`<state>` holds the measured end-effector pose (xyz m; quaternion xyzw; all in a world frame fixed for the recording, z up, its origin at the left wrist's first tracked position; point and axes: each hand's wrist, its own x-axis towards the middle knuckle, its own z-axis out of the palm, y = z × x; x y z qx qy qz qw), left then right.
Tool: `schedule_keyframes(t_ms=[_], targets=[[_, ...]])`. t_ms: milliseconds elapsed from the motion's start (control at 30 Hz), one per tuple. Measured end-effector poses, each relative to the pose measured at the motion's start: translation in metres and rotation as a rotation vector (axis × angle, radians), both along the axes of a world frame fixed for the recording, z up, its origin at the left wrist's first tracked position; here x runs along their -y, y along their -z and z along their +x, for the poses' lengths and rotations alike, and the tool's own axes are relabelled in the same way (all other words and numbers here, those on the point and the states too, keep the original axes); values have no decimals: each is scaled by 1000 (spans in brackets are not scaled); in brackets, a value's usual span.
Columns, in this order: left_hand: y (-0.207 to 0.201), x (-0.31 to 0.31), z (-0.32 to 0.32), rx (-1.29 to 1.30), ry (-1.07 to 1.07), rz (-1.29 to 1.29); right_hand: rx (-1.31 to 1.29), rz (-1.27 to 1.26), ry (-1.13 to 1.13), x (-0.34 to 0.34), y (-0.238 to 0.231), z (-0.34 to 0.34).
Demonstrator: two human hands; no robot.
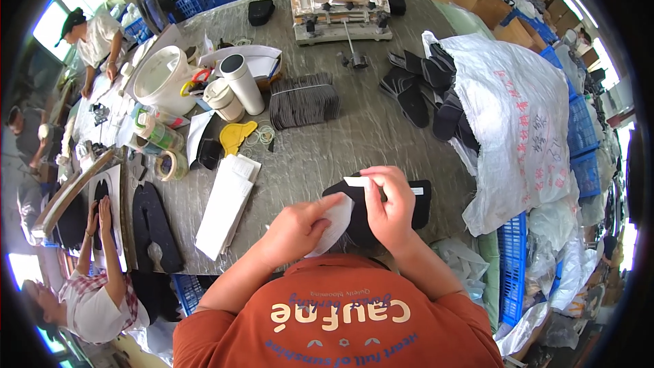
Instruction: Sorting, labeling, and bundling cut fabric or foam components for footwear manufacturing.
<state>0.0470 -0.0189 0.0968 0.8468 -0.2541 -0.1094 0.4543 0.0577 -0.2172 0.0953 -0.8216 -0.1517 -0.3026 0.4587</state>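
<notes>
My left hand [300, 228] is closed on a white paper sheet [335, 226], its index finger stretched along the upper edge. Between thumb and fingertips, my right hand [390, 206] pinches a small white strip [356, 181]. Below both hands, near the table's front edge, lie black flat pieces [421, 211], one bearing a small white tag. My hands partly cover them. To the left is a pile of long white paper sheets [228, 206].
Beyond my hands sits a row of stacked black pieces [304, 101]. A white woven sack [518, 123] at right spills black cut pieces [412, 99]. Bottles, a white bucket [162, 80] and tape [170, 165] crowd the left. A printing frame [340, 0] stands at the back; co-workers are at left.
</notes>
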Motion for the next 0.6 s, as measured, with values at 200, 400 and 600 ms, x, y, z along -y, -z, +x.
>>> schedule_keyframes(t_ms=[200, 400, 600], targets=[[-4, 5, 12, 139, 55, 104, 331, -336, -399, -30, -2, -14], [-7, -1, 14, 239, 86, 183, -47, -98, -523, -23, -22, -3], [-8, -5, 13, 126, 129, 199, -280, -83, -639, -24, -36, 13]])
